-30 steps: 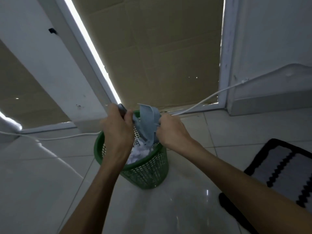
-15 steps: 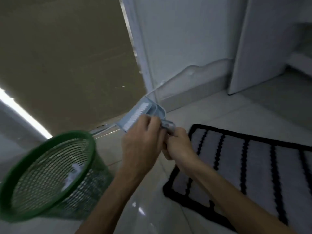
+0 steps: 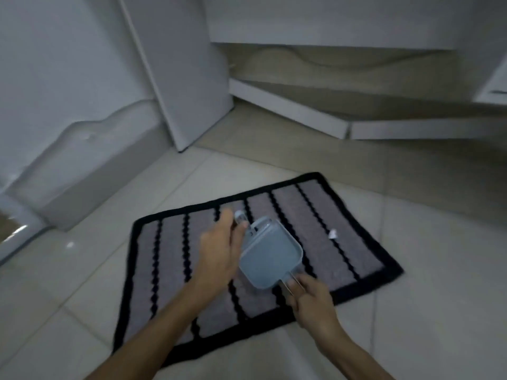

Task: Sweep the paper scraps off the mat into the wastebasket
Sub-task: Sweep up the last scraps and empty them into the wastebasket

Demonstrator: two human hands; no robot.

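Observation:
A grey mat (image 3: 315, 215) with black wavy stripes and a black border lies on the tiled floor. One small white paper scrap (image 3: 332, 234) rests on its right part. Above the mat's middle my right hand (image 3: 310, 300) grips the thin handle of a light blue dustpan (image 3: 270, 256). My left hand (image 3: 219, 250) holds a small brush by its handle (image 3: 240, 216) right beside the pan's far end; the bristles are hidden. The wastebasket is out of view.
A white wall base and a leaning white panel (image 3: 186, 86) stand behind the mat on the left. A low white step (image 3: 288, 108) runs across the back right. Pale floor tiles (image 3: 439, 297) surround the mat.
The view swung right from the green wastebasket to the mat. Both hands carried the dustpan and brush away from the basket and now hover over the mat's middle.

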